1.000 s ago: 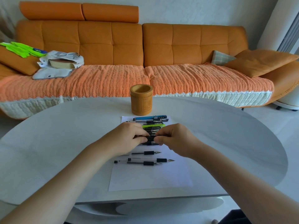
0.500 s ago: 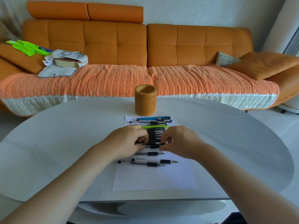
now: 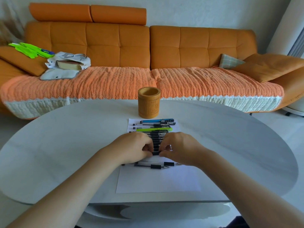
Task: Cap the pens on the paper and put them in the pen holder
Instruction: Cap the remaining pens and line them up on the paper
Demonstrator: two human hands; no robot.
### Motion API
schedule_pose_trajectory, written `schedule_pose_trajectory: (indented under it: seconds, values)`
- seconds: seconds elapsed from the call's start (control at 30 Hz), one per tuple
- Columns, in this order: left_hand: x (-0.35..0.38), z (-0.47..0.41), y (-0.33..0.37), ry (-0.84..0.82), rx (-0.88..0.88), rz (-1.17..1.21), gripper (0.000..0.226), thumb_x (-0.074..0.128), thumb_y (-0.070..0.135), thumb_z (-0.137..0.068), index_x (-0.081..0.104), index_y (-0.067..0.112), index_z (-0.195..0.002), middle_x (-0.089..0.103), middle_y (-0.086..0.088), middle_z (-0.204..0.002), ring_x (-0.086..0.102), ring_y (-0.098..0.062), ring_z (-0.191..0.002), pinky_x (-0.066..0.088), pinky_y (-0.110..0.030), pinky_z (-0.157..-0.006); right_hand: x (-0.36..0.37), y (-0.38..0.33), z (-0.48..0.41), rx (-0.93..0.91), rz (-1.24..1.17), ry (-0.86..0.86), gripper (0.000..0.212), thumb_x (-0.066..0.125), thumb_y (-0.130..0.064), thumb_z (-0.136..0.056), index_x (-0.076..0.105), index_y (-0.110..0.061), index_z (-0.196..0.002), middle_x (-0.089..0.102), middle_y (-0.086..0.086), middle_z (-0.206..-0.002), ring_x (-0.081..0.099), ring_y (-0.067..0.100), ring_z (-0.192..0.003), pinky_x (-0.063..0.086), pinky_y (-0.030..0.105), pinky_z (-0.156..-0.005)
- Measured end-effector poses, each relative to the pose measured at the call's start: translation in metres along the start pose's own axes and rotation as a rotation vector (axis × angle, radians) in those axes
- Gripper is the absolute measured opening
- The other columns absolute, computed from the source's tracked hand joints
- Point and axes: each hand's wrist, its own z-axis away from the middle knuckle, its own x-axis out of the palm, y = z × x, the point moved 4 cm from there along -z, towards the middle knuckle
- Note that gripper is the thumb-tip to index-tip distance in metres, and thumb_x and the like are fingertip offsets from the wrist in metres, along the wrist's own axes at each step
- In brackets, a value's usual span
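A white sheet of paper lies on the table with a row of pens across it. My left hand and my right hand meet over the middle of the row, and both pinch one black-grip pen between fingertips. Behind them lie several more black pens, a green pen and a blue pen. Two uncapped pens lie just in front of my hands. The wooden pen holder stands upright beyond the paper, with its inside showing no pens.
The round white table ends close behind the holder. An orange sofa with a book in a cloth bag stands beyond it. Bare tabletop spreads to the left and right of the paper.
Both hands have slid slightly nearer along the pen row and now pinch a pen lower in the stack. The camera has tilted a little.
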Motion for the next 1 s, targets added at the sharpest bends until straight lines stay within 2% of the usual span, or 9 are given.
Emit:
schedule_pose_trajectory:
  seconds: [0.07, 0.27, 0.43, 0.53, 0.67, 0.73, 0.87, 0.93, 1.0]
  values:
    - [-0.005, -0.004, 0.004, 0.027, -0.001, -0.007, 0.013, 0.066, 0.041, -0.084, 0.065, 0.033, -0.095, 0.055, 0.015, -0.095, 0.054, -0.009, -0.089, 0.047, -0.030, -0.072, -0.005, 0.003, 0.000, 0.002, -0.056, 0.035, 0.012, 0.066, -0.041, -0.088, 0.073, -0.032, -0.091, 0.059, -0.014, -0.088, 0.054, 0.005, -0.076, 0.048, 0.027, -0.068]
    - [-0.013, -0.018, 0.018, 0.168, 0.030, 0.060, 0.017, 0.061, 0.038, -0.092, 0.065, 0.027, -0.104, 0.054, 0.010, -0.101, 0.054, -0.015, -0.094, 0.048, -0.039, -0.079, -0.034, 0.028, 0.008, 0.046, -0.241, 0.231, 0.008, 0.071, -0.036, -0.086, 0.075, -0.030, -0.088, 0.060, -0.016, -0.084, 0.054, -0.008, -0.073, 0.038, 0.015, -0.062]
    - [-0.003, -0.028, 0.018, 0.130, 0.010, 0.052, 0.019, 0.055, 0.038, -0.095, 0.064, 0.028, -0.108, 0.055, 0.010, -0.107, 0.055, -0.016, -0.098, 0.047, -0.036, -0.078, -0.044, 0.068, 0.018, 0.224, -0.325, 0.315, 0.008, 0.064, -0.035, -0.092, 0.072, -0.034, -0.091, 0.065, -0.013, -0.094, 0.054, -0.008, -0.067, 0.035, 0.013, -0.062]
    - [-0.002, -0.033, 0.018, 0.125, -0.004, 0.084, 0.021, 0.052, 0.038, -0.097, 0.063, 0.028, -0.112, 0.052, 0.012, -0.104, 0.054, -0.016, -0.098, 0.044, -0.034, -0.078, -0.039, 0.089, 0.024, 0.333, -0.259, 0.273, 0.012, 0.061, -0.033, -0.094, 0.072, -0.035, -0.093, 0.064, -0.014, -0.098, 0.054, -0.003, -0.068, 0.037, 0.015, -0.063]
    - [-0.002, -0.039, 0.022, 0.123, -0.009, 0.082, 0.019, 0.050, 0.038, -0.098, 0.062, 0.029, -0.110, 0.050, 0.011, -0.101, 0.053, -0.017, -0.097, 0.041, -0.034, -0.077, -0.030, 0.097, 0.029, 0.410, -0.203, 0.165, 0.017, 0.060, -0.034, -0.094, 0.073, -0.032, -0.104, 0.063, -0.014, -0.104, 0.059, 0.007, -0.085, 0.045, 0.023, -0.070]
    - [-0.001, -0.041, 0.024, 0.115, -0.017, 0.091, 0.019, 0.049, 0.039, -0.098, 0.062, 0.031, -0.109, 0.052, 0.011, -0.103, 0.053, -0.017, -0.098, 0.045, -0.037, -0.081, -0.026, 0.096, 0.030, 0.450, -0.141, 0.109, 0.018, 0.060, -0.035, -0.092, 0.072, -0.031, -0.106, 0.062, -0.013, -0.105, 0.060, 0.011, -0.089, 0.043, 0.023, -0.066]
    - [-0.001, -0.041, 0.027, 0.118, -0.026, 0.074, 0.019, 0.047, 0.040, -0.098, 0.060, 0.034, -0.110, 0.057, 0.012, -0.108, 0.055, -0.016, -0.098, 0.047, -0.037, -0.080, -0.020, 0.094, 0.028, 0.476, -0.089, 0.027, 0.012, 0.063, -0.033, -0.091, 0.072, -0.032, -0.099, 0.066, -0.011, -0.102, 0.061, 0.012, -0.084, 0.049, 0.027, -0.066]
    - [-0.002, -0.040, 0.029, 0.126, -0.027, 0.058, 0.020, 0.045, 0.041, -0.098, 0.059, 0.035, -0.111, 0.060, 0.012, -0.110, 0.056, -0.016, -0.098, 0.047, -0.035, -0.078, -0.021, 0.091, 0.028, 0.450, -0.099, 0.042, 0.009, 0.064, -0.032, -0.090, 0.068, -0.032, -0.098, 0.064, -0.010, -0.105, 0.058, 0.012, -0.084, 0.048, 0.027, -0.068]
    - [-0.003, -0.039, 0.029, 0.138, -0.030, 0.055, 0.021, 0.044, 0.041, -0.099, 0.058, 0.035, -0.113, 0.060, 0.013, -0.108, 0.056, -0.015, -0.097, 0.046, -0.034, -0.076, -0.025, 0.087, 0.028, 0.399, -0.115, 0.084, 0.008, 0.062, -0.034, -0.092, 0.064, -0.034, -0.099, 0.063, -0.012, -0.106, 0.056, 0.008, -0.074, 0.043, 0.026, -0.063]
